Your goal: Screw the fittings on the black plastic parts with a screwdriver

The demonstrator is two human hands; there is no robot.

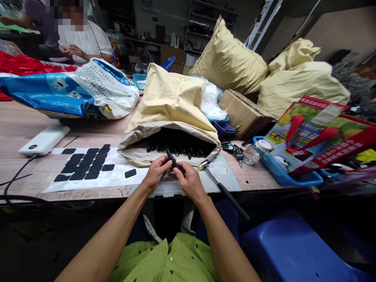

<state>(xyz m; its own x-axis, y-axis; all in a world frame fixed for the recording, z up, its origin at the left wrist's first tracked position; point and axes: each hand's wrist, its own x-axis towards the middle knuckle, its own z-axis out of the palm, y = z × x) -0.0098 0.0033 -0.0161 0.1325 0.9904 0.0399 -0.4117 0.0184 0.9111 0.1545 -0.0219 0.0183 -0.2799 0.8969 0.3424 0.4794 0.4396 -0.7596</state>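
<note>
Between my two hands is a small black stick-shaped piece point(172, 158), tilted, its exact kind too small to make out. The fingers of my left hand point(158, 171) close on its upper left side. My right hand point(189, 181) pinches its lower right end. Just beyond my hands gapes the mouth of a cream sack point(173, 98), with many similar black pieces point(188, 150) inside. A hammer point(223, 188) with a black handle lies right of my right hand, its head on a grey board point(227, 172). To the left, black rounded pads point(91, 162) lie on white backing sheet.
A white power bank point(44, 140) with a cable and a blue-white bag point(88, 92) are at left. On the right stand a blue basket point(279, 170), a printed bag point(320, 133), keys and a small jar point(251, 155). Beyond are large sacks point(232, 58) and a person point(88, 41).
</note>
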